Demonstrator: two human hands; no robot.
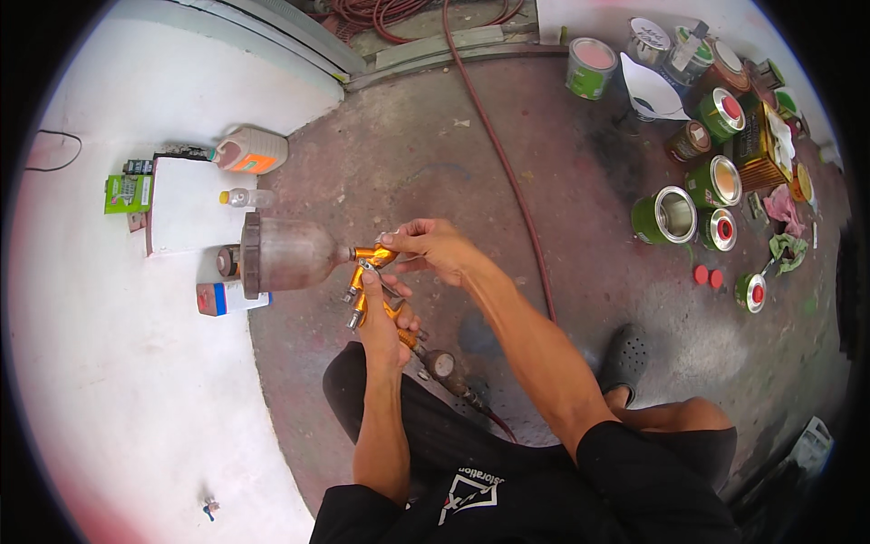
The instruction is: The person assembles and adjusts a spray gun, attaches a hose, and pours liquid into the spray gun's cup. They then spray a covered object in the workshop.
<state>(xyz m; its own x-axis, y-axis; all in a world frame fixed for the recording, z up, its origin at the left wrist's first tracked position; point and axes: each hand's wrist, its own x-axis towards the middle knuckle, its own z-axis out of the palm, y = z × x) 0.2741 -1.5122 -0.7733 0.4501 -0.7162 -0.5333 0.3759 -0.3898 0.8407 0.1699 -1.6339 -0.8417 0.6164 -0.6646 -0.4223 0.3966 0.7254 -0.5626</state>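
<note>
A gold spray gun [373, 257] is held in front of me, tipped so that its cloudy cup [304, 255] with a dark lid points left. My left hand [384, 337] is wrapped round the gun's handle, the thumb up along its body. With thumb and fingers, my right hand [440, 247] pinches the gold head of the gun beside the cup's neck. What the right fingertips touch on the far side is hidden. Below the handle hang a round pressure gauge [440, 364] and a fitting joined to a hose.
A red hose [507, 159] crosses the stained concrete floor [399, 154]. Several paint cans stand at the right, among them an opened can [675, 216]. By the white wall at left are a plastic jug [251, 150], a small bottle [246, 198] and a box [231, 297].
</note>
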